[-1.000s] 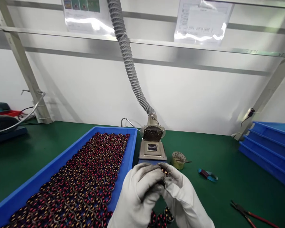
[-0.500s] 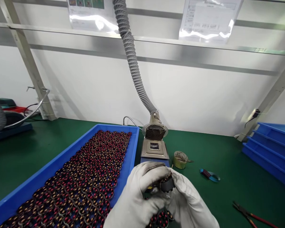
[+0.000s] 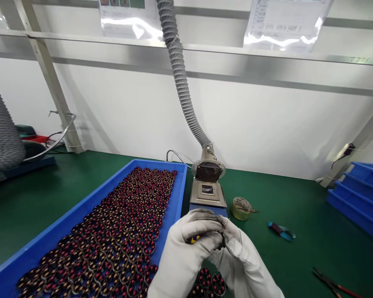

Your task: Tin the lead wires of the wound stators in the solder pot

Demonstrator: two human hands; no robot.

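Observation:
My left hand (image 3: 191, 244), in a white glove with dark-smudged fingertips, is closed round a small black round part (image 3: 221, 243), mostly hidden by the fingers. A black and yellow item (image 3: 193, 239), perhaps a tool's handle, shows inside the left hand's curled fingers; its kind is unclear. My right hand (image 3: 240, 252), also white-gloved, pinches the same part from the right, fingertips meeting the left hand's. Below the hands stand several round parts with dark red coils (image 3: 218, 284). To the left, a blue tray (image 3: 180, 194) is filled with rows of similar ring-shaped coil parts (image 3: 121, 231).
Ahead stands a metal solder-pot-like unit (image 3: 208, 194) beneath a grey extraction hose (image 3: 182, 82). Right of it are a small round tin (image 3: 240, 208), a blue strap (image 3: 281, 231) and red-handled pliers (image 3: 328, 281). Blue trays (image 3: 357, 203) are stacked at far right.
The view has shifted slightly, so the bench things sit further right. My fingers have closed further over the black part, which was showing more plainly before and is now mostly covered.

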